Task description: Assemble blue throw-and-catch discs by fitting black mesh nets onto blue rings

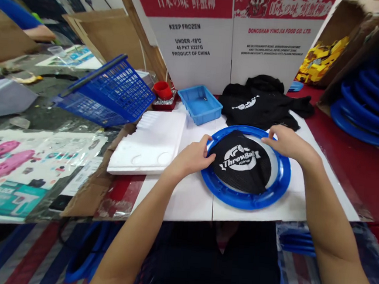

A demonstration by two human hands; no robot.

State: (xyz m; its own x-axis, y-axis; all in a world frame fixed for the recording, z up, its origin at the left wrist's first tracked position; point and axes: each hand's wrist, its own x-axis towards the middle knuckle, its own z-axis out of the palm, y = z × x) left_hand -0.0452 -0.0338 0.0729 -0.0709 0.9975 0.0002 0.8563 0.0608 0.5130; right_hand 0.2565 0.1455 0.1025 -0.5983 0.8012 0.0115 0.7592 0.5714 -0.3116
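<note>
A blue plastic ring lies flat on the white board in front of me. Inside it is a piece of black mesh cloth with a white "ThrowBall" print, off-centre so that white shows at the right. My left hand grips the ring's left side, its thumb by the cloth's left edge. At the upper right of the ring, my right hand has its fingers bent onto the rim; the fingertips are partly hidden. More black printed cloth is heaped just behind the ring.
Behind stand a light blue tray, a red cup and a white carton. To the left are white foam and a tilted blue basket. Blue rings are stacked at right, near yellow pieces.
</note>
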